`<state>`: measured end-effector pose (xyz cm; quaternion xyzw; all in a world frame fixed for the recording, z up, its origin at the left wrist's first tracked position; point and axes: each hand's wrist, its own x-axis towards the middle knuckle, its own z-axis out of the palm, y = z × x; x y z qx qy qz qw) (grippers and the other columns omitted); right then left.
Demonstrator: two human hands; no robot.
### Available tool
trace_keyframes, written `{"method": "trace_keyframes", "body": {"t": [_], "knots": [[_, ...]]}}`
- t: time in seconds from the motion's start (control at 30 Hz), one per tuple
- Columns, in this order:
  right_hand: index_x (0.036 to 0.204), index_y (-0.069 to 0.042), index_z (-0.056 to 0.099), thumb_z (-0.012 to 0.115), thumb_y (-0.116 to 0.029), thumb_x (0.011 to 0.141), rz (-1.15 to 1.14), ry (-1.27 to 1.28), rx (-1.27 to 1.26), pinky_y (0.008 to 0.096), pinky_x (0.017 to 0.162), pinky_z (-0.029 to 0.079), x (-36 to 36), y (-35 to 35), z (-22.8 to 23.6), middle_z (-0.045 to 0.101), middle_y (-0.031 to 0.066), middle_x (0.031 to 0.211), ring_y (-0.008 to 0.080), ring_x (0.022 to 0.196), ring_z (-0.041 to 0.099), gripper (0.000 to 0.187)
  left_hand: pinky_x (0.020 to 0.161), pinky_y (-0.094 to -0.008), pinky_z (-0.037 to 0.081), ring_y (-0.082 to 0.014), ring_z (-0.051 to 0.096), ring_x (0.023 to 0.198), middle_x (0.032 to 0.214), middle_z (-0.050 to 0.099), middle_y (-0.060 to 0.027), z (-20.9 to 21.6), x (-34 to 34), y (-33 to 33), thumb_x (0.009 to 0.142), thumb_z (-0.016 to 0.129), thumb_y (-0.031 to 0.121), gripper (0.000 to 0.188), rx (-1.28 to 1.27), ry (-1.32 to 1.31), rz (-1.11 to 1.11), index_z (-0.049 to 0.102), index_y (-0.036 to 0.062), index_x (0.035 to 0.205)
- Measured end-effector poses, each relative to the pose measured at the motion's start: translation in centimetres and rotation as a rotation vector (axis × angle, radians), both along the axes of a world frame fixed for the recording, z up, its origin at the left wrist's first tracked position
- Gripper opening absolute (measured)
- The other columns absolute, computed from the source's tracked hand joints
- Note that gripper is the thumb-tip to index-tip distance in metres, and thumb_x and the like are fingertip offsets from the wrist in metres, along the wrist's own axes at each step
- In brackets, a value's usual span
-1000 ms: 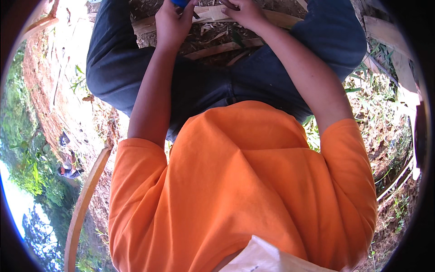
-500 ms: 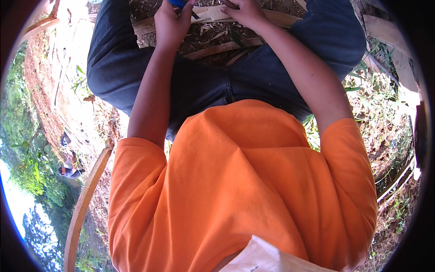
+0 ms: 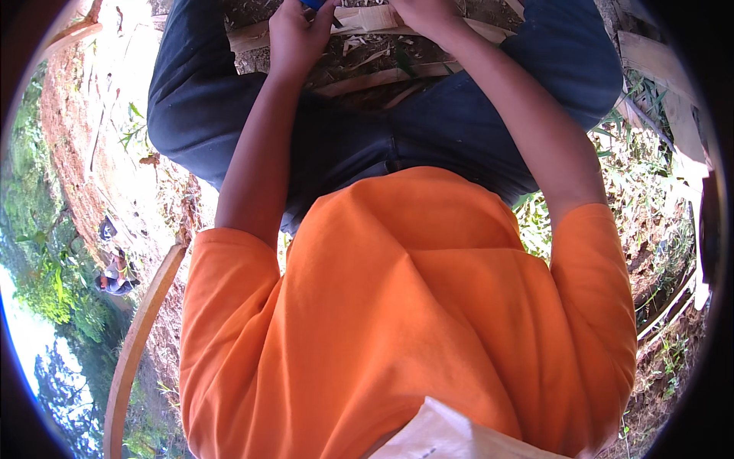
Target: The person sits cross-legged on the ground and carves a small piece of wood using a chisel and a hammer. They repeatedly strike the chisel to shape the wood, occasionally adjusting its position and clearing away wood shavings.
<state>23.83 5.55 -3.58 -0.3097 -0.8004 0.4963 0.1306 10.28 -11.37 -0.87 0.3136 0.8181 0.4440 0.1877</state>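
Note:
At the top edge my left hand (image 3: 297, 38) is closed round a blue-handled tool (image 3: 312, 3). A narrow dark part of that tool points down beside my fingers, toward a pale wooden piece (image 3: 378, 18) lying across between my legs. My right hand (image 3: 430, 17) is at the top edge, just right of the left one and above the same wood. Most of its fingers are cut off by the picture's edge, and what they hold is out of sight.
Wood shavings (image 3: 371, 58) and another pale strip of wood (image 3: 382, 79) lie on the ground between my dark trouser legs (image 3: 206, 115). Boards (image 3: 657, 65) are at the right. A curved-looking wooden beam (image 3: 138, 344) rises at the left. Far left, a person (image 3: 116, 281) is low on the ground.
My right hand has moved up and slightly right, taking the dark stick-like thing in it out of view. My left hand has shifted slightly right with the blue-handled tool.

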Motion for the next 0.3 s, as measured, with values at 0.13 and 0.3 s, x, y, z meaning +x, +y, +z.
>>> {"method": "trace_keyframes", "body": {"t": [0.13, 0.3], "knots": [[0.120, 0.004, 0.068, 0.061, -0.026, 0.103, 0.168, 0.206, -0.063, 0.0378, 0.067, 0.050, -0.5, -0.7, 12.8, 0.069, 0.0094, 0.079, 0.0195, 0.069, 0.065, 0.035, 0.062, -0.0355, 0.051, -0.0135, 0.062, 0.069, 0.075, 0.067, -0.0108, -0.7, -0.4, -0.7, 0.092, 0.076, 0.014, 0.021, 0.023, 0.083, -0.039, 0.060, 0.0007, 0.093], [0.128, -0.002, 0.067, 0.060, -0.023, 0.104, 0.543, -0.162, 0.206, 0.0375, 0.067, 0.050, -0.2, 1.0, 15.6, 0.072, 0.0077, 0.081, 0.0197, 0.068, 0.065, 0.033, 0.066, -0.0397, 0.053, -0.0242, 0.067, 0.072, 0.081, 0.071, -0.0130, -1.8, -0.5, -0.4, 0.092, 0.075, 0.013, 0.019, 0.101, 0.120, -0.097, 0.063, 0.0009, 0.099]]}}
